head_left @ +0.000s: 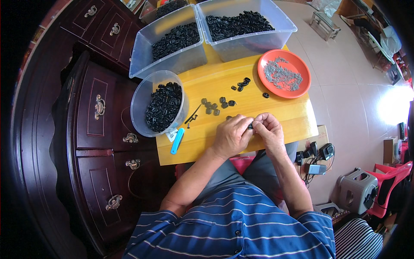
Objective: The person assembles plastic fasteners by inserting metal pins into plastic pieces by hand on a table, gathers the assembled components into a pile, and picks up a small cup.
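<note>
Close to the near edge of the yellow wooden table [207, 86], both hands meet over one small black plastic piece [250, 126]. My left hand [232, 136] pinches it from the left, and my right hand [270, 133] has thumb and fingertips closed at its other side. Fingers cover most of the piece, so its exact kind does not show. Just beyond my hands lie several loose black pieces [231, 103] and dull, greyish-brown ones [208, 105]. A red plate [305, 64] at the far right holds many small silvery metal pins or screws [280, 75].
Clear bins [172, 64] full of black pieces stand along the far side. A round clear tub [137, 99] of similar pieces is at the left, beside a blue-handled tool [177, 141] and a thin dark rod [192, 114]. Dark wooden drawers [99, 103] border the table's left.
</note>
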